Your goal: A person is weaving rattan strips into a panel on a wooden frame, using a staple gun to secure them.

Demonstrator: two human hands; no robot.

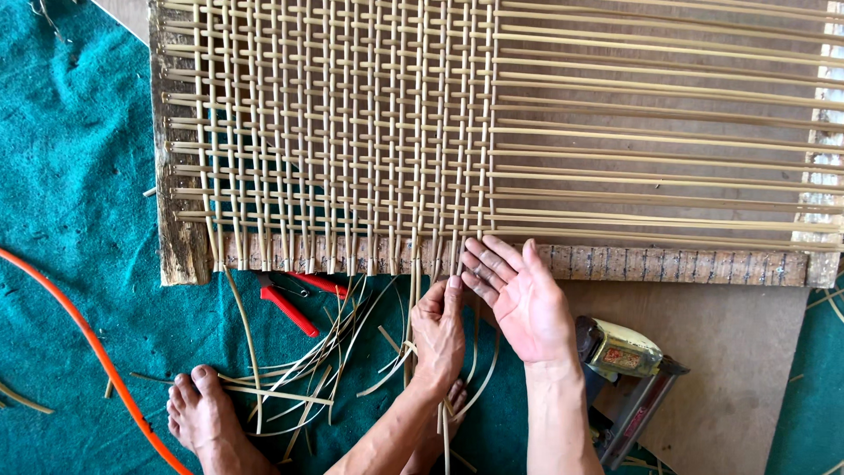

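Cane strips, pale and thin, run in a half-woven lattice [352,132] across a rough wooden frame [615,262] that lies on the floor. The woven part fills the frame's left half; to the right only long horizontal strips [668,114] cross the bare brown board, so that side stands open. The frame's near rail runs left to right across the middle of the view, and both hands work right at it.

The left hand [438,334] sits just below the rail, fingers closed round a few upright strips [413,290] that hang down out of the weave past the edge. The right hand [520,295] is held flat and open just beside it, palm showing, its fingertips resting on the rail and the lowest strips where the weave ends; it holds nothing.

Below the rail the room is crowded: loose cane offcuts [316,369] lie scattered on the teal carpet [70,176], red-handled pliers [294,303] lie just under the rail to the left of the hands, and a bare foot [207,418] rests near the bottom edge. An orange hose [88,347] curves across the carpet further left, well apart from the work. A staple gun with a yellow-green body [624,369] lies close beside the right forearm on a brown board [730,369], which has bare room to the right.
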